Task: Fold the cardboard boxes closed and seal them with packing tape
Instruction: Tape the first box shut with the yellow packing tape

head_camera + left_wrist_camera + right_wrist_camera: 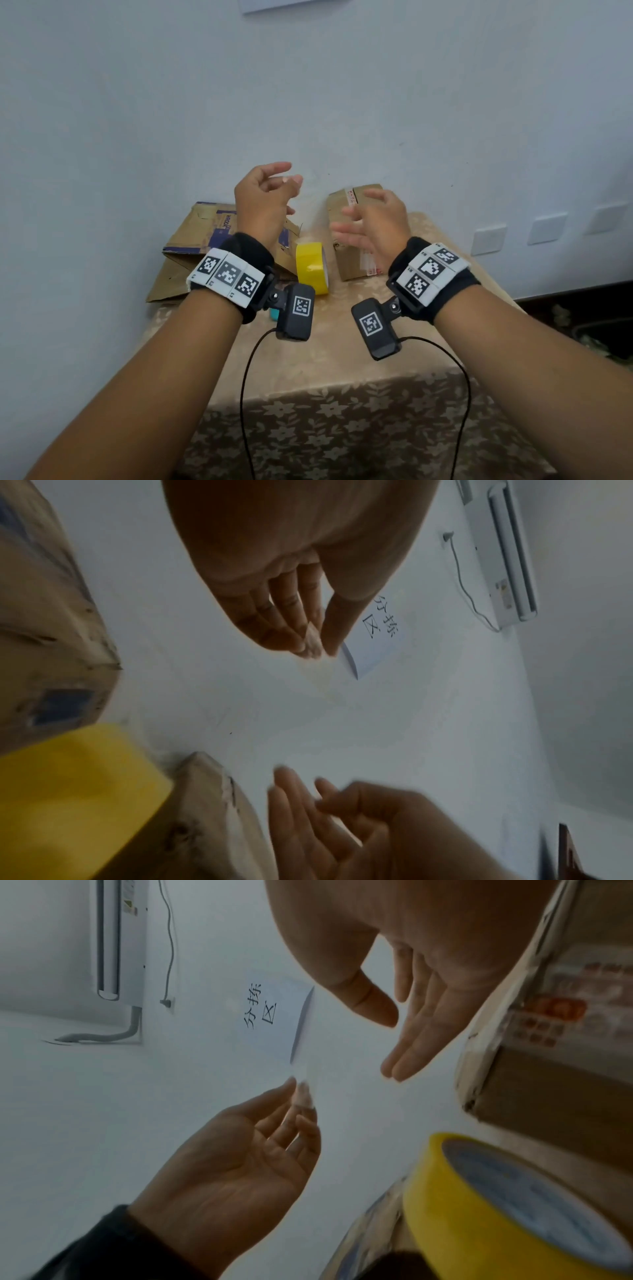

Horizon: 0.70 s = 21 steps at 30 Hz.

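Cardboard boxes sit at the table's (pixel 342 346) far edge: a flattened box (pixel 191 250) left, a taped box (pixel 352 253) right, yellow packing tape (pixel 310 265) standing between them. Left hand (pixel 262 198) and right hand (pixel 373 222) hover above, fingers loosely spread, holding nothing

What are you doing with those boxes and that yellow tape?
Nothing is being held right now. Both hands, the left hand and the right hand, are raised over the table with loose fingers. The yellow tape roll stands between a flattened cardboard box and a small closed box.
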Available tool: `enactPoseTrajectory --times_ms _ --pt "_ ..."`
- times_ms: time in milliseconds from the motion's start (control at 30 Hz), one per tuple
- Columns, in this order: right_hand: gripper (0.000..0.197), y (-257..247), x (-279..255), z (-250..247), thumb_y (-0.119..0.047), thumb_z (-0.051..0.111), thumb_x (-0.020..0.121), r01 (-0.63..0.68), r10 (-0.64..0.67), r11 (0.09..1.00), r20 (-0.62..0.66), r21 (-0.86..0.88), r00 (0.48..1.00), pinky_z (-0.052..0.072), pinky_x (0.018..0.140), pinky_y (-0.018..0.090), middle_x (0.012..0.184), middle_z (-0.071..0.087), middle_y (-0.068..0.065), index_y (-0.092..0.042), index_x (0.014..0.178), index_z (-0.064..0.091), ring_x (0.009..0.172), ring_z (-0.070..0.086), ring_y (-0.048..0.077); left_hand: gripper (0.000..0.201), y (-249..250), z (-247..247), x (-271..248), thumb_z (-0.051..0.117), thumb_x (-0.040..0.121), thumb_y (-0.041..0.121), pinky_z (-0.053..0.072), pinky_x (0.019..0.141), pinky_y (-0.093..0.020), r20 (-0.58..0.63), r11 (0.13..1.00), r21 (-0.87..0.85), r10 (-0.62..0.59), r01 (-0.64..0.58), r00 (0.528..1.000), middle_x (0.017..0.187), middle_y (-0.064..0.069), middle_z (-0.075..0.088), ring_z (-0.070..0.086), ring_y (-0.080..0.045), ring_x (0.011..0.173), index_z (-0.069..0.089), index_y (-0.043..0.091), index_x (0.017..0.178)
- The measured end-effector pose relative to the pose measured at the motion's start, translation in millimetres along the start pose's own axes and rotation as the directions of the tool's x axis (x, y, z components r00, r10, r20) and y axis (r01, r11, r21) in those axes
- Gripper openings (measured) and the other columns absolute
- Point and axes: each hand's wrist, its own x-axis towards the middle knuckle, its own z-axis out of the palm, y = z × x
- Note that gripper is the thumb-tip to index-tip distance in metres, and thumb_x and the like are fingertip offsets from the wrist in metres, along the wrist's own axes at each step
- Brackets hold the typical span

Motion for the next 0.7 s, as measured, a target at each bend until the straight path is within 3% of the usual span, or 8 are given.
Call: enactPoseTrajectory --times_ms 100,200,367,433,533,700 --pt "0.040 -13 10 -15 0.014 0.044 0.096 0.123 -0.119 0.992 -0.138 0.024 0.983 0.064 0.084 0.041 0.111 0.069 0.014 -0.011 0.126 0.055 0.094 0.075 0.028 0.041 6 4 6 0.073 0.088 0.001 0.059 0.074 -0.024 0.036 0.997 -0.044 -0.063 0.064 0.997 0.102 -0.001 0.075 0.071 -0.008 0.089 0.063 0.016 0.125" --pt "0.043 -16 26 -22 0.016 0.040 0.091 0.143 -0.125 0.988 -0.252 0.055 0.960 0.061 0.091 0.036 0.108 0.071 0.011 -0.008 0.119 0.061 0.099 0.074 0.022 0.043 4 11 9 0.072 0.086 -0.004 0.060 0.082 -0.028 0.041 0.989 -0.097 -0.109 0.113 0.993 0.100 -0.002 0.077 0.073 -0.012 0.093 0.063 0.017 0.123" --pt "0.040 -12 46 -15 0.011 0.047 0.088 0.156 -0.144 0.988 -0.350 0.006 0.926 0.057 0.097 0.037 0.107 0.073 0.002 -0.017 0.107 0.067 0.105 0.070 0.018 0.044 -9 18 14 0.069 0.085 -0.008 0.061 0.088 -0.036 0.095 0.969 -0.150 -0.182 0.195 0.979 0.100 -0.007 0.076 0.073 -0.020 0.096 0.064 0.014 0.122" --pt "0.034 -10 52 -14 0.007 0.052 0.089 0.171 -0.166 0.985 -0.358 -0.019 0.919 0.057 0.094 0.036 0.108 0.073 0.001 -0.021 0.103 0.067 0.106 0.069 0.017 0.044 -12 17 17 0.067 0.087 -0.009 0.061 0.089 -0.039 0.119 0.956 -0.165 -0.226 0.244 0.967 0.102 -0.009 0.074 0.072 -0.019 0.094 0.062 0.013 0.124" --pt "0.036 -4 61 -15 0.007 0.050 0.092 0.131 -0.116 0.991 -0.337 0.023 0.934 0.052 0.083 0.028 0.109 0.073 0.003 -0.018 0.111 0.067 0.103 0.070 0.015 0.043 -15 18 20 0.066 0.088 -0.011 0.061 0.089 -0.040 0.165 0.933 -0.186 -0.280 0.309 0.946 0.104 -0.011 0.072 0.070 -0.020 0.091 0.061 0.010 0.126" --pt "0.036 3 73 -12 0.010 0.048 0.091 0.042 -0.032 0.998 -0.253 0.038 0.967 0.052 0.099 0.041 0.110 0.073 0.003 -0.017 0.108 0.067 0.104 0.071 0.017 0.046 -13 26 18 0.063 0.084 -0.019 0.063 0.076 -0.032 0.188 0.934 -0.178 -0.278 0.311 0.942 0.103 -0.016 0.067 0.067 -0.024 0.089 0.062 0.005 0.123"
